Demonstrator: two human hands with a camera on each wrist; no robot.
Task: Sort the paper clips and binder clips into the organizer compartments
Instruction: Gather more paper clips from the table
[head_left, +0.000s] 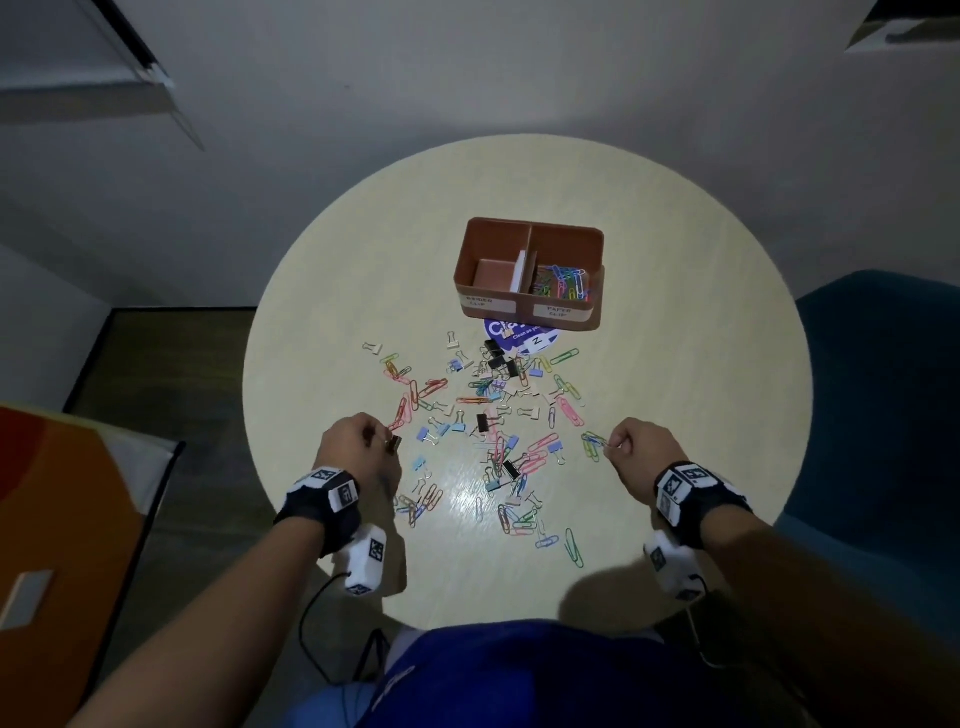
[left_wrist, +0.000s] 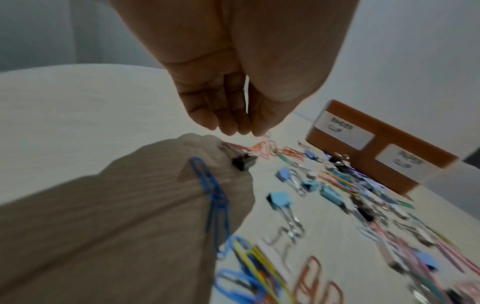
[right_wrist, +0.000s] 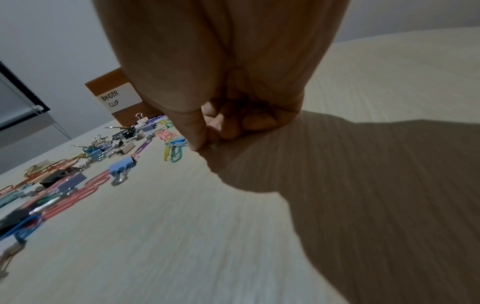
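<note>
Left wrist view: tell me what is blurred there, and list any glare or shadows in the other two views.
Left wrist view: the scattered clips smear with motion blur toward the lower right; the organizer labels stay readable. Head view: dim room, a glare patch on the table. Right wrist view: the right hand casts a broad dark shadow across the tabletop.

**Surfaces and materials on the round table**

The table (head_left: 675, 312) has a pale wood-grain top, smooth with a soft sheen at lower centre. The organizer (head_left: 566, 239) looks like matt brown plastic with white paper labels. The paper clips (head_left: 540, 449) are colour-coated wire; the binder clips (left_wrist: 280, 200) have painted bodies and shiny metal handles.
</note>
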